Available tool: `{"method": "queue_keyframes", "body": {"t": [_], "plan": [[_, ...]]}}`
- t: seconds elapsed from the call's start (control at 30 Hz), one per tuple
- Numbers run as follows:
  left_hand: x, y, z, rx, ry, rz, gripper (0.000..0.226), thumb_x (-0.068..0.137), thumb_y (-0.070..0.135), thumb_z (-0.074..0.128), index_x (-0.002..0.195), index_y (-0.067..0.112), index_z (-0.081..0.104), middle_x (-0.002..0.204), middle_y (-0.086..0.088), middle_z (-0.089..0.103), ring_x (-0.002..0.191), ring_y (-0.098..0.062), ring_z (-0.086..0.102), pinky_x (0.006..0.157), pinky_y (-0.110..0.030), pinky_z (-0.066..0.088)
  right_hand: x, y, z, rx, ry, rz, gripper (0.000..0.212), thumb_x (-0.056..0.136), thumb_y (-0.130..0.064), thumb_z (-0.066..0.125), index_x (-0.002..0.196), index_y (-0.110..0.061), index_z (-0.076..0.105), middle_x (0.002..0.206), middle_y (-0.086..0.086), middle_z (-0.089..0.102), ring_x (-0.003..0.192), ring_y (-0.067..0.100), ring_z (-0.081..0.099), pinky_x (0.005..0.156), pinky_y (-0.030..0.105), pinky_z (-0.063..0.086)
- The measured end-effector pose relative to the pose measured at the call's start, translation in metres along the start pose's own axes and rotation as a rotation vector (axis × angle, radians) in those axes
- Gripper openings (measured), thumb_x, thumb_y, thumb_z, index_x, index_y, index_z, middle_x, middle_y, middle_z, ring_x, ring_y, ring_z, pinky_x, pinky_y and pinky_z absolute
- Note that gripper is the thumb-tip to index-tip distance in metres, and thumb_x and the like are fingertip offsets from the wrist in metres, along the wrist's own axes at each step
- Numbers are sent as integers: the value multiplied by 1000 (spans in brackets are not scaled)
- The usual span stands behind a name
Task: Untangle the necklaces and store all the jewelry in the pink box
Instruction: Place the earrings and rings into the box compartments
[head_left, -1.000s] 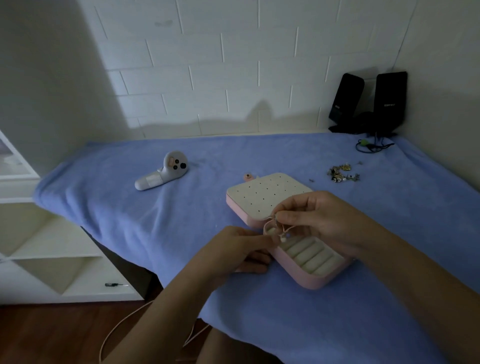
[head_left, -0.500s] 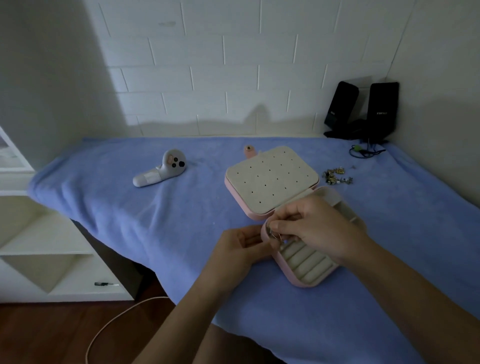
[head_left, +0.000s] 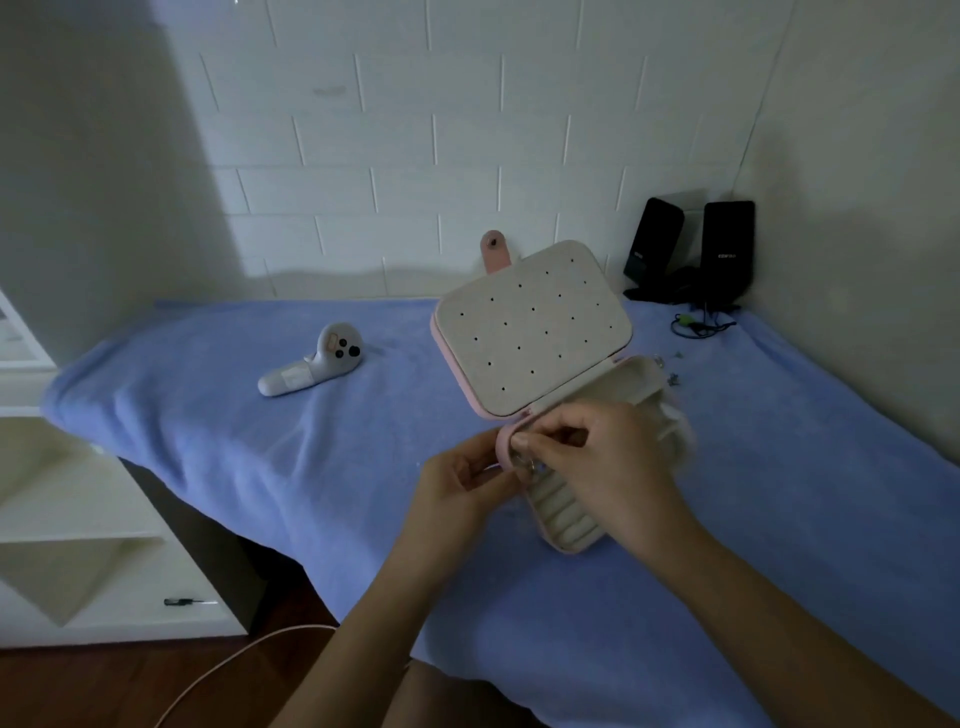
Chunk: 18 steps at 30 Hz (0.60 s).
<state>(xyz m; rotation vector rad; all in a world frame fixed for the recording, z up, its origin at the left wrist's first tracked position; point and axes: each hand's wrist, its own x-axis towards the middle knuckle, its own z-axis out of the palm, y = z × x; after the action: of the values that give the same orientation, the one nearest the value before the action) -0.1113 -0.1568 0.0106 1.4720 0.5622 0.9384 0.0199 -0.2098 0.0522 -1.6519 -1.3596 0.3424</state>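
Observation:
The pink box (head_left: 503, 451) lies open on the blue cloth, its cream perforated lid (head_left: 530, 332) tilted up toward the wall. Cream ring rolls (head_left: 558, 512) fill its near end. My right hand (head_left: 602, 467) reaches over the box and pinches a small metal jewelry piece (head_left: 527, 464) at the box's near-left corner. My left hand (head_left: 460, 488) meets it there with curled fingers, pinching the same piece against the rim. A few loose jewelry bits (head_left: 672, 378) show on the cloth behind the box's right side; the rest is hidden.
A white handheld controller (head_left: 314, 366) lies on the blue cloth (head_left: 218, 415) to the left. Two black speakers (head_left: 691, 249) with cables stand in the back right corner. White shelves (head_left: 67, 519) stand left of the table, and its front edge is near my arms.
The box's lid has swung up from lying flat to tilting toward the wall. Both hands stayed together at the box's near-left corner with the small piece.

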Motion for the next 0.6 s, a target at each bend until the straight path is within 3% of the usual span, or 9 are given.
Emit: {"method": "queue_keyframes", "body": {"t": [0.17,0.37,0.47,0.6], "plan": [[0,-2,0,-32,18,-23,35,91,2,56,125,10,60,114,-9,69,111,-24,63,96,-39,50,3,-4,12,-100,51,-26,9,84,-20,68,83,-13,74,76,-5,66,74,10,61,70,26,50],[0,-7,3,-142,70,-56,31,95,8,46,122,8,61,113,-11,69,108,-26,64,91,-37,53,13,-5,27,-231,66,-47,16,82,-20,68,71,-10,64,68,2,59,64,18,56,63,38,48],[5,-3,-1,-178,100,-126,28,96,10,44,114,6,65,106,-13,71,100,-24,67,83,-31,55,17,-5,33,-260,36,-98,15,86,-20,62,76,-10,68,75,4,63,70,19,57,68,40,48],[19,2,-11,-109,156,-331,24,94,12,50,88,4,72,83,-13,71,79,-21,67,69,-26,54,24,-4,38,-373,-105,-103,22,94,-16,48,91,-9,69,92,8,65,84,21,59,70,28,40]]}}
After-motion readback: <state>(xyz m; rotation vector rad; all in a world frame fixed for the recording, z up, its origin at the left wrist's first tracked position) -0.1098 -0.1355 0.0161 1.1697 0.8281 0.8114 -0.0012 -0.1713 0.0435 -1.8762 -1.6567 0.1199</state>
